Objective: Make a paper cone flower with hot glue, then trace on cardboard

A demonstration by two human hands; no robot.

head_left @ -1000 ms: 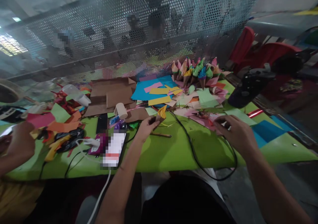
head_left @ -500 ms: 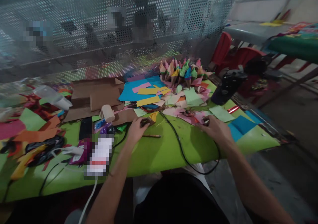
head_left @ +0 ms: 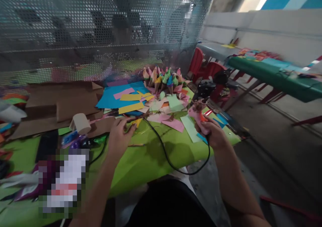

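Note:
My right hand [head_left: 213, 133] is wrapped round a pink hot glue gun [head_left: 196, 117] with an orange trigger, raised above the right side of the table. A black cord [head_left: 164, 149] runs from its handle in a loop across the green tabletop. The fingers of my left hand [head_left: 122, 134] are closed on a small paper cone whose yellow paper top [head_left: 137, 123] shows at the fingertips; its lower part is mostly hidden. Just below that hand lies a pencil [head_left: 137, 145]. Beyond both hands several paper ice cream cones [head_left: 163, 80] stand bunched together.
Brown cardboard [head_left: 67, 99], blue paper [head_left: 110, 97] and coloured scraps cover the table's back. A tape roll [head_left: 81, 123] and a blurred-out phone [head_left: 66, 180] are at the left. Behind rises a perforated metal screen [head_left: 100, 29]. A dark tumbler [head_left: 205, 90] stands at the right edge.
My right hand has lifted the glue gun off the table. My left hand still holds the yellow-topped cone. The view has turned to the right.

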